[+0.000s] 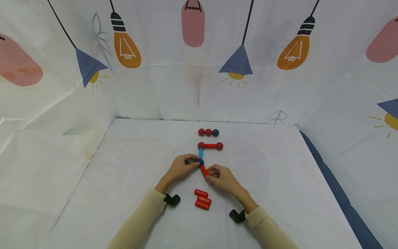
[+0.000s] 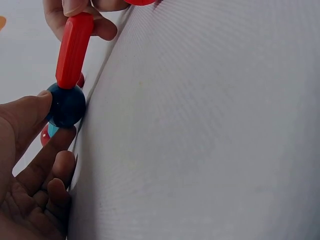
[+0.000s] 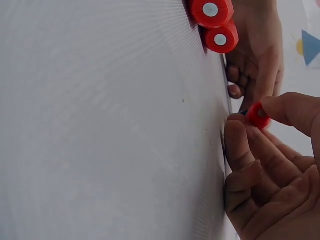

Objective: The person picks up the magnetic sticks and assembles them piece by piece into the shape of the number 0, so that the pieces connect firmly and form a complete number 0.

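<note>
So, with the clock face centred on the held ball and read from the head view: a glossy, plastic-looking dark blue ball (image 1: 200,162) is pinched between thumb and fingers by the left hand (image 1: 182,165), in from 9 o'clock. A red, plastic-looking rod (image 1: 203,170) is stuck out from that ball toward 5 o'clock, its free end pinched by the right hand (image 1: 222,177). At 12 o'clock the ball is met by a light blue rod (image 1: 200,154), topped by a shiny red corner ball (image 1: 201,145); from there a second red rod (image 1: 210,146) is run toward 3 o'clock, capped by a red end ball (image 1: 219,146). Further out, around 12 to 1, two loose red balls (image 1: 208,132) and a loose dark blue ball (image 1: 215,132) are lined up touching. Down at 6, three loose red rods (image 1: 202,205) are bunched on the white bench (image 1: 149,138). Cream sleeves (image 1: 144,216) are worn.
</note>
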`<control>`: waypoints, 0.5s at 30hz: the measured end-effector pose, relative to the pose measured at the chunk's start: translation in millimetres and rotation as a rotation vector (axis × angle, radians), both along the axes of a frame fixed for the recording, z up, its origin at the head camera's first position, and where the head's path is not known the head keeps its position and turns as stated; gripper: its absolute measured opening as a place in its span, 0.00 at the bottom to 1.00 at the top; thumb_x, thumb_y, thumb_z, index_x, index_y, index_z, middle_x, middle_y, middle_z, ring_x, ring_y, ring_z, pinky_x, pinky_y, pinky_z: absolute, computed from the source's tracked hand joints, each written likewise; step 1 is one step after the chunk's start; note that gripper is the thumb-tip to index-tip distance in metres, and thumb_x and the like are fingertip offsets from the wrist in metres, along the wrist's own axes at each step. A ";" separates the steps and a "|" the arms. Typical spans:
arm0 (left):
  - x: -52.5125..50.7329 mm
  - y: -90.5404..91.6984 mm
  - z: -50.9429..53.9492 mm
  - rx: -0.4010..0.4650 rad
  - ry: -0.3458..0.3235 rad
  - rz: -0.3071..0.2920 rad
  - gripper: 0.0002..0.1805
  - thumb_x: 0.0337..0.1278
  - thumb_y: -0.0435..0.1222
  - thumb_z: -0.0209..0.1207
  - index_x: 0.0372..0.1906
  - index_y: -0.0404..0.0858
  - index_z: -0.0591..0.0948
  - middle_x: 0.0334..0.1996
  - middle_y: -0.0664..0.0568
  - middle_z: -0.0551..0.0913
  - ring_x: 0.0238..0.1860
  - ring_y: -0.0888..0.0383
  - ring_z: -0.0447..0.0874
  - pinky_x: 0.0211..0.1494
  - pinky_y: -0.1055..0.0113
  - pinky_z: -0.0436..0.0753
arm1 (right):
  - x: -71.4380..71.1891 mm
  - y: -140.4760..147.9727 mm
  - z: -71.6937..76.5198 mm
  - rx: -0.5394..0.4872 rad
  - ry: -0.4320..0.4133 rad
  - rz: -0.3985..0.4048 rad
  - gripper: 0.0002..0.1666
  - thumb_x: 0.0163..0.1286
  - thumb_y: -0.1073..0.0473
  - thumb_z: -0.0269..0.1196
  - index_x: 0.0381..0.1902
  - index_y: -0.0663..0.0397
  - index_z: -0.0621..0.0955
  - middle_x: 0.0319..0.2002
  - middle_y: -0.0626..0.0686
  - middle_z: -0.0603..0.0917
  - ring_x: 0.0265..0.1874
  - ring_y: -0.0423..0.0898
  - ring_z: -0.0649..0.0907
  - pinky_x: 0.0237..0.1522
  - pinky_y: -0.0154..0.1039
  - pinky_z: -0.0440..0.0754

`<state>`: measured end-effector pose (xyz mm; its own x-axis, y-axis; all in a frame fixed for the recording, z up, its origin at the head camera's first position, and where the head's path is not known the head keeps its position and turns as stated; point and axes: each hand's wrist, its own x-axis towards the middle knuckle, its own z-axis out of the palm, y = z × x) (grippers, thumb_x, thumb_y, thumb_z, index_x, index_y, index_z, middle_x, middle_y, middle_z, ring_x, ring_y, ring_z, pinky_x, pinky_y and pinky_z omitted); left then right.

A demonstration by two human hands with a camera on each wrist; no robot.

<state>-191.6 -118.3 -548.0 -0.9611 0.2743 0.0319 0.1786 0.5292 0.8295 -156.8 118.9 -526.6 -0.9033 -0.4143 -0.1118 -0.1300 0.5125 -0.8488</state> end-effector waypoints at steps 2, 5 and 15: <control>0.4 -0.1 0.0 0.006 0.003 -0.002 0.16 0.67 0.43 0.66 0.56 0.46 0.87 0.47 0.55 0.88 0.37 0.60 0.76 0.42 0.68 0.76 | -0.3 -0.3 -1.1 -0.011 -0.005 0.011 0.15 0.70 0.56 0.69 0.51 0.56 0.84 0.41 0.52 0.91 0.29 0.40 0.86 0.35 0.32 0.85; 1.1 -0.3 -0.2 0.008 0.002 -0.003 0.16 0.66 0.44 0.67 0.56 0.46 0.87 0.47 0.54 0.88 0.37 0.60 0.76 0.42 0.68 0.76 | -0.4 -0.9 -1.7 -0.020 -0.001 0.022 0.15 0.70 0.56 0.69 0.51 0.56 0.83 0.41 0.52 0.91 0.29 0.40 0.86 0.35 0.31 0.84; 1.5 0.2 0.8 0.011 0.005 -0.003 0.16 0.67 0.44 0.66 0.56 0.46 0.87 0.46 0.55 0.88 0.37 0.60 0.76 0.41 0.68 0.75 | -2.3 -2.3 -2.9 -0.009 0.026 0.053 0.16 0.69 0.57 0.70 0.51 0.55 0.83 0.40 0.52 0.91 0.29 0.39 0.86 0.34 0.31 0.84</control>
<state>-190.1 -118.2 -547.2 -0.9600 0.2771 0.0400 0.1847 0.5196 0.8342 -159.1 116.6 -529.4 -0.8823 -0.4629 -0.0848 -0.1787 0.4962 -0.8496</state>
